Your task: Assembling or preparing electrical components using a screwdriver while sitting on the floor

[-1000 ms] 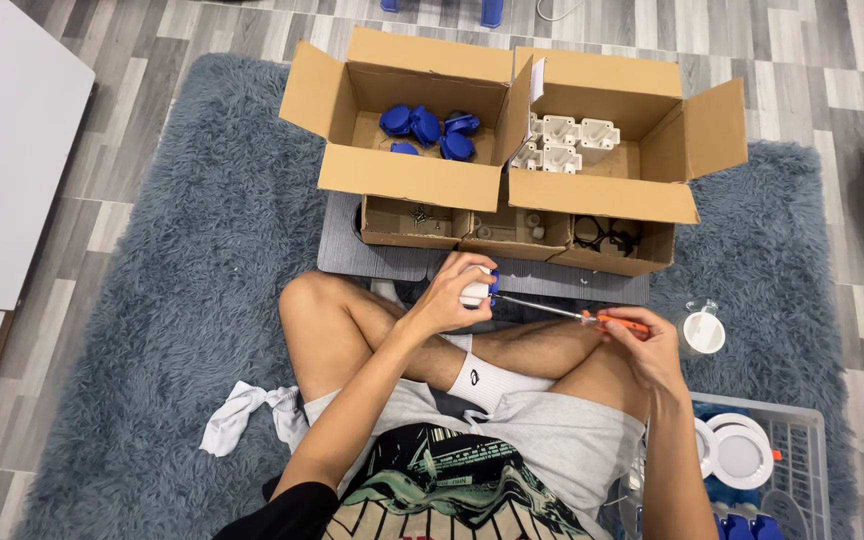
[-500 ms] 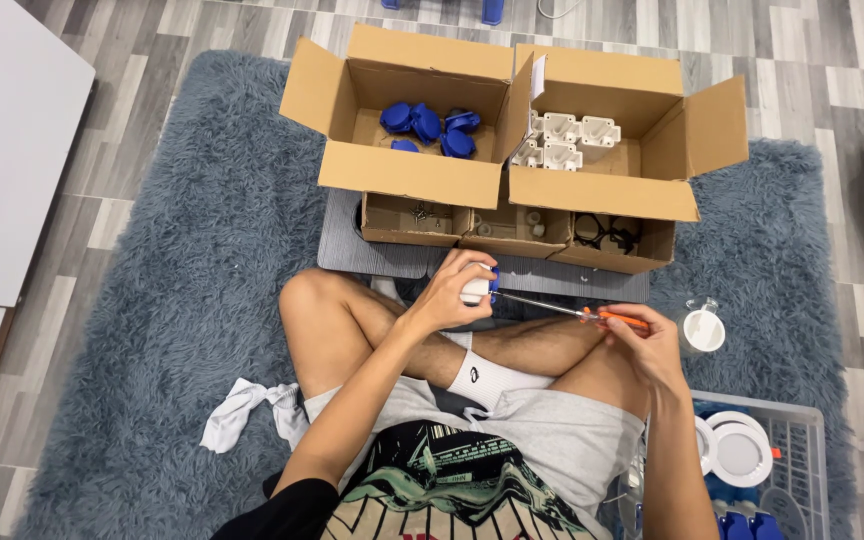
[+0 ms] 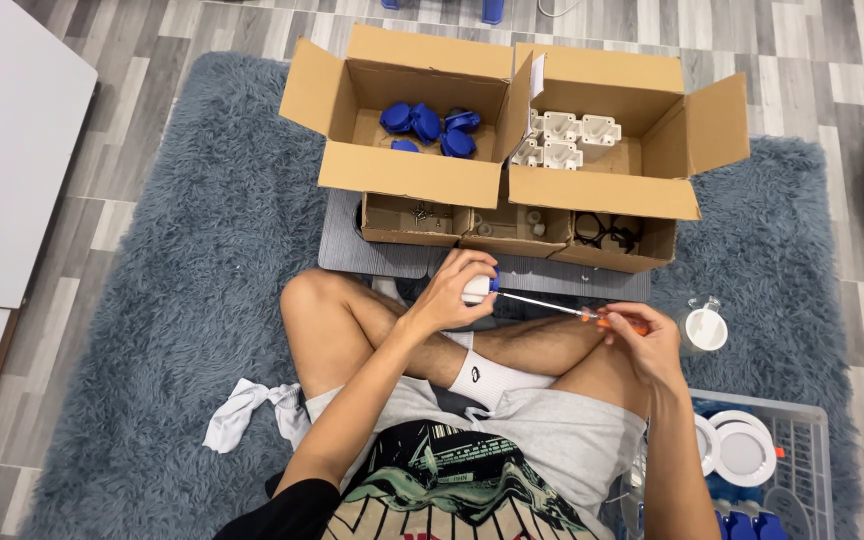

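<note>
Carpet [image 3: 152, 300], shaggy and grey-blue, fills most of the floor, and the person sits cross-legged on it. Beyond the knees stand two open cardboard boxes: the left box [image 3: 412, 180] holds blue caps [image 3: 427, 125], the right box [image 3: 602, 190] holds white plastic housings [image 3: 567, 135]. Three shallow trays [image 3: 512, 222] of small parts sit just in front of them on a grey board [image 3: 352, 255].

Over the crossed shins, the left hand [image 3: 447, 300] curls shut around a small white-and-blue fitting [image 3: 479, 288], the fingers wrapped over its top. The right hand [image 3: 642, 340] pinches the orange handle of a screwdriver [image 3: 572, 310] between thumb and fingertips. The screwdriver's long axis runs nearly level across the view, tilted slightly up to the person's left; its tip points at the blue end of the fitting and appears to touch it. So the fitting lies to the left of the right hand, a shaft's length away, inside the left hand's grasp.

A white round cap [image 3: 706, 328] lies on the carpet just beyond the right hand.
</note>
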